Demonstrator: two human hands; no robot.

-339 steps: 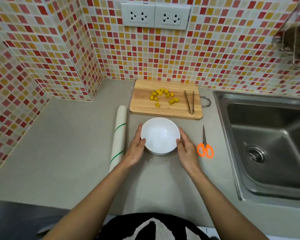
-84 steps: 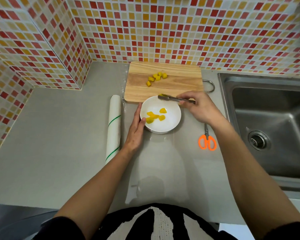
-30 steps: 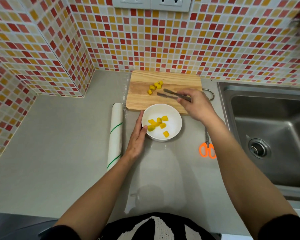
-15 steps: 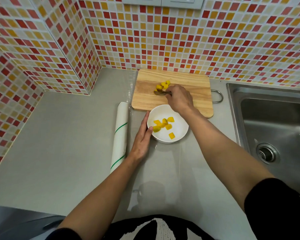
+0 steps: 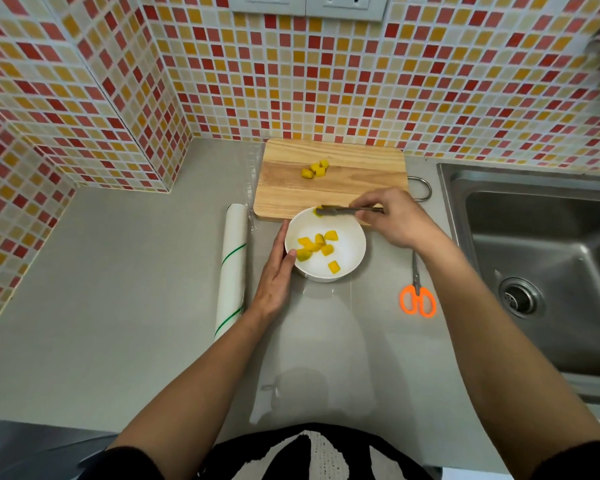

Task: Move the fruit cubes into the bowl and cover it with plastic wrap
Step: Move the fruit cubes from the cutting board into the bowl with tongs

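Since half a second ago, right hand [image 5: 394, 220] swung back from the board, tongs [image 5: 347, 211] pinching a cube over the bowl [image 5: 355, 252] rim, mid-frame. I see left hand [image 5: 274, 282] flat, open against bowl's left side. Remaining fruit cubes [image 5: 315, 169] sit up-frame on cutting board [image 5: 361, 174], nearer the right hand.

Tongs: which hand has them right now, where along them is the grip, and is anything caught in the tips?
The right hand holds the tongs at their handle end, tips pinching a fruit cube over the bowl rim. The left hand only steadies the bowl's side.
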